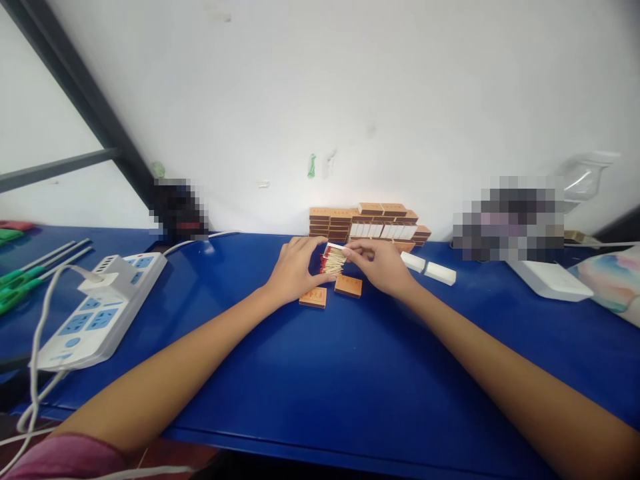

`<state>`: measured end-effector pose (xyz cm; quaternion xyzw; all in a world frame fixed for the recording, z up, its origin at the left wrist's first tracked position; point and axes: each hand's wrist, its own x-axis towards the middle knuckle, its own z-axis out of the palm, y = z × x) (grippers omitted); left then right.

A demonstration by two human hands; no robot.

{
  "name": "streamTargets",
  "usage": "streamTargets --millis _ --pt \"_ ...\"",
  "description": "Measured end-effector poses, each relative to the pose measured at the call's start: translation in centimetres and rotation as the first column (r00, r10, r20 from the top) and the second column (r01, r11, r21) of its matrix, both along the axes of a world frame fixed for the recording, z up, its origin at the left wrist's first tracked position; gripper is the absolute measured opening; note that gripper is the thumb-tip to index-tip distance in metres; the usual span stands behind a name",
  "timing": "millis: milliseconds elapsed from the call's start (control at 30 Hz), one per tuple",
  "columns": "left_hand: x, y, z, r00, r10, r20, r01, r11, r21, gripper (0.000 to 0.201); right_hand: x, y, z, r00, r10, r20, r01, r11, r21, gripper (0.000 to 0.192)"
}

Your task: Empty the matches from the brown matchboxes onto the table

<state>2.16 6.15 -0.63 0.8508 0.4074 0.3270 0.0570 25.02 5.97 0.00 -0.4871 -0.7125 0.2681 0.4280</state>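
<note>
A bunch of red-tipped matches (331, 261) lies between my two hands, with a white matchbox tray (336, 247) at its far edge. My left hand (297, 268) curves around the matches from the left, thumb at the near side and index finger at the far side. Thumb and fingers of my right hand (377, 264) pinch the right end of the tray. How far the matches sit inside the tray is hard to see. Just nearer to me are an orange matchbox (313, 298) and a second matchbox (349, 287), both lying flat on the blue table (320, 373).
Matchboxes (330, 223) are stacked against the wall, with a row of white trays (383, 231) in front. Two white trays (440, 273) lie right of my right hand. A power strip (100, 313) with a white cable and green-handled tools (25, 287) occupy the left side.
</note>
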Motion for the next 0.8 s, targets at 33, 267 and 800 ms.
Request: streamTargets --millis 33,267,800 --pt "0.0 0.0 0.0 1.0 0.001 -0.009 -0.001 1.0 -0.011 0.075 0.0 0.0 -0.1 0.999 -0.016 0.03 0.015 1.0 0.026 0.035" --pt "0.1 0.0 0.1 0.999 0.014 -0.046 -0.014 1.0 -0.009 0.079 0.2 0.1 -0.6 0.976 -0.045 0.211 0.007 0.984 0.176 0.031" --pt "-0.1 0.1 0.4 0.995 0.02 -0.097 -0.018 1.0 0.025 0.08 0.5 -0.9 -0.9 0.852 -0.211 0.48 -0.065 0.866 0.496 0.036"
